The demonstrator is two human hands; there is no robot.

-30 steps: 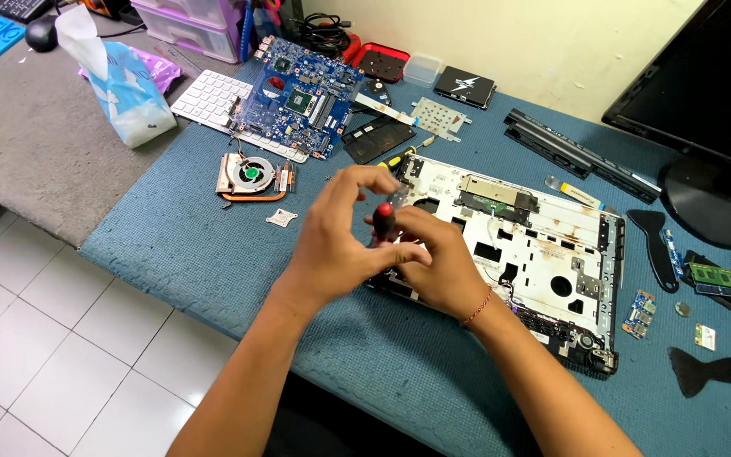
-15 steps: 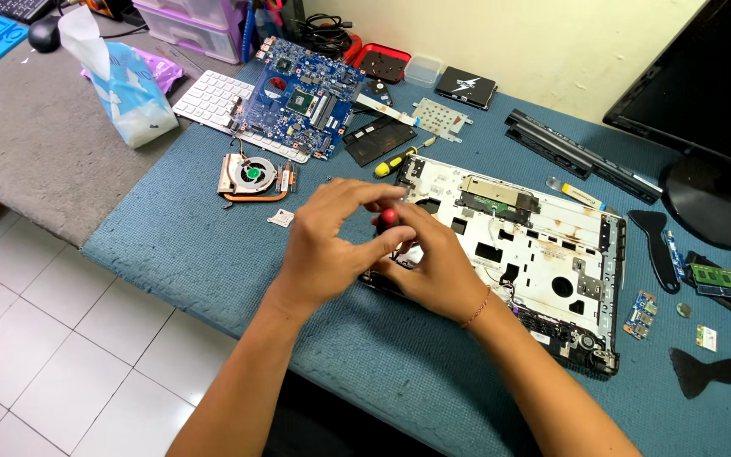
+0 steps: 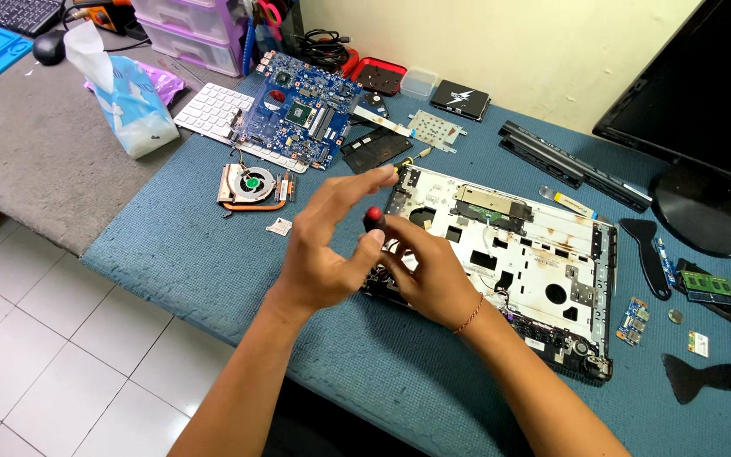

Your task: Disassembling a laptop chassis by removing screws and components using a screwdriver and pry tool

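Grip: the left hand (image 3: 323,245) pinches the red-capped screwdriver (image 3: 373,218) near its top, thumb and fingers curled, forefinger lifted clear. The right hand (image 3: 425,275) is closed low around the driver's shaft, which it hides, and rests on the near left corner of the white laptop base (image 3: 518,254). The tip and the screw are covered by the fingers; seating cannot be confirmed.

Location: the base lies on the blue bench (image 3: 188,254), with the cooling fan (image 3: 251,184) just to its left and the blue motherboard (image 3: 302,118) behind that.

Assessment: the work in hand appears to be driving a screw at that corner. Good practice would be to hold the driver upright over the screw, let the lower hand steady it, press lightly from the cap, and turn with the fingertips only. Loose wiring near the corner should stay clear of the tip.
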